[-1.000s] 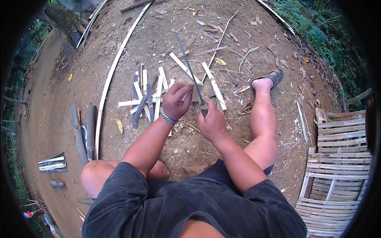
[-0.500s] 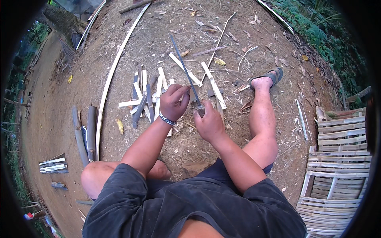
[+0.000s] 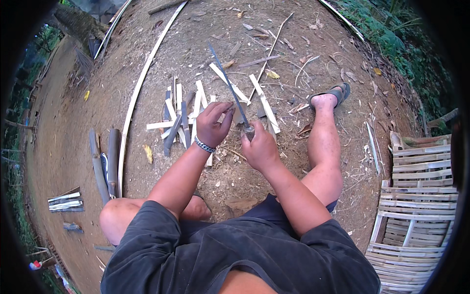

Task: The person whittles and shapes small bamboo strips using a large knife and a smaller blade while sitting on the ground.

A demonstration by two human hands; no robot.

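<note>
My right hand (image 3: 262,150) is wrapped round the short handle of a long knife (image 3: 229,84). Its thin dark blade points up and away to the left, seen nearly edge-on. Close to the left side of the blade is my left hand (image 3: 214,126), wearing a braided bracelet. Its fingers are stretched out with the thumb apart, and I see nothing held in it. On the ground beyond my hands lie several split bamboo strips (image 3: 181,120), pale on one side and dark on the other, crossing one another. Another pale strip (image 3: 264,104) lies beyond the knife handle.
Dark bamboo poles (image 3: 113,161) lie by my left knee, beside a long curved bamboo strip (image 3: 142,81). A slatted bamboo frame (image 3: 416,210) stands at the right. Farther left is a small stack of strips (image 3: 66,202). Shavings and dry leaves litter the dirt.
The fingers of my left hand have opened out from a more curled position by the blade. My right hand and the knife have shifted very slightly to the right.
</note>
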